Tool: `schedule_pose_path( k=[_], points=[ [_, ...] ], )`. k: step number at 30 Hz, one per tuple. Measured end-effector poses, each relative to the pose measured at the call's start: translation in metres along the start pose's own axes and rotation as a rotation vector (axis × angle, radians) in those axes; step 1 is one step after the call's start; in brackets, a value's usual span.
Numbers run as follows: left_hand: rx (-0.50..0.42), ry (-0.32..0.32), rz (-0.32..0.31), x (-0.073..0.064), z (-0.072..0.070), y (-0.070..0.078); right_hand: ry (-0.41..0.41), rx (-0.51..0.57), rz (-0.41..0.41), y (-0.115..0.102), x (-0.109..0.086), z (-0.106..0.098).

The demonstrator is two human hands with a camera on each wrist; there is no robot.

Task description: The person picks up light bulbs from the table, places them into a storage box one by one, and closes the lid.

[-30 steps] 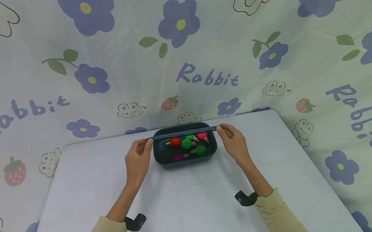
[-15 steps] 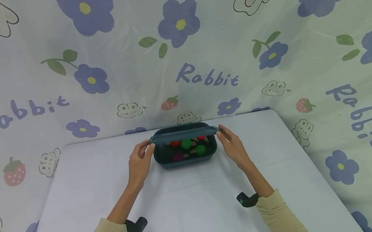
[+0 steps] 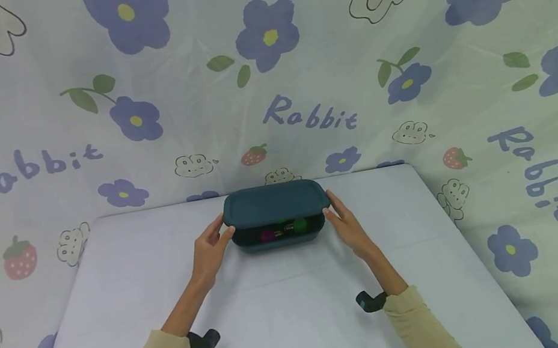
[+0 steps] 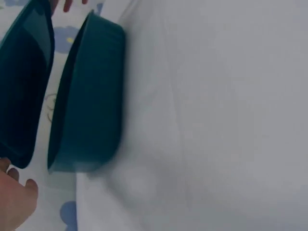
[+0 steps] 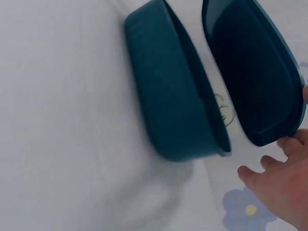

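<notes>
A dark teal plastic lid (image 3: pixel 275 204) is held by its two short ends over a matching rectangular box (image 3: pixel 280 244). My left hand (image 3: pixel 209 258) pinches the lid's left end, and my right hand (image 3: pixel 349 231) pinches the right end. Both wrist views show a gap between the lid (image 5: pixel 255 77) and the rim of the box (image 4: pixel 96 96). Under the lid's front edge, a purple bulb (image 3: pixel 267 235) and a green bulb (image 3: pixel 300 225) with metal screw bases show inside. The back of the box is hidden by the lid.
The box stands near the far edge of a white table (image 3: pixel 291 318). A curtain (image 3: pixel 214 111) printed with flowers and rabbits hangs behind and along the sides. Each wrist wears a black camera, such as the left camera (image 3: pixel 204 341).
The lid has tipped from nearly edge-on to showing its broad top face, and now covers most of the box. Several bulbs seen earlier are hidden. Both hands shifted slightly with it.
</notes>
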State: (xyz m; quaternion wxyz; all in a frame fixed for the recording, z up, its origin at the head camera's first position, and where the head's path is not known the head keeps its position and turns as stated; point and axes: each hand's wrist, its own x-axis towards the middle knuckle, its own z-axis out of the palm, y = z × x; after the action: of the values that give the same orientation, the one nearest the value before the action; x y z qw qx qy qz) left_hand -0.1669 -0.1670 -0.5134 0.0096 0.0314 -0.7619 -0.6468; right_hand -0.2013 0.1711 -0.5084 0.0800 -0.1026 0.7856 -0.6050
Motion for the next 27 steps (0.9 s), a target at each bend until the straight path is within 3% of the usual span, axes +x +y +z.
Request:
schedule_pose_path(
  k=[5,10,13,17,24,27],
  points=[
    [0.015,-0.042,0.035,-0.001,-0.004,-0.006,-0.064,-0.015,-0.020,-0.010,-0.006,0.002],
    [0.050,-0.078,0.027,-0.009,-0.005,0.008,-0.074,0.020,-0.050,0.007,-0.002,0.005],
    [0.067,-0.086,0.034,-0.011,-0.005,0.006,-0.083,0.040,-0.060,0.014,0.001,0.005],
    [0.076,-0.094,0.037,-0.009,-0.005,-0.003,-0.109,0.014,-0.056,0.016,0.001,0.004],
    [0.062,-0.093,0.056,0.005,-0.002,-0.039,-0.146,-0.026,-0.028,0.022,0.004,0.002],
    [0.081,-0.093,0.081,0.007,-0.002,-0.047,-0.155,-0.027,-0.029,0.025,0.004,0.001]
  ],
)
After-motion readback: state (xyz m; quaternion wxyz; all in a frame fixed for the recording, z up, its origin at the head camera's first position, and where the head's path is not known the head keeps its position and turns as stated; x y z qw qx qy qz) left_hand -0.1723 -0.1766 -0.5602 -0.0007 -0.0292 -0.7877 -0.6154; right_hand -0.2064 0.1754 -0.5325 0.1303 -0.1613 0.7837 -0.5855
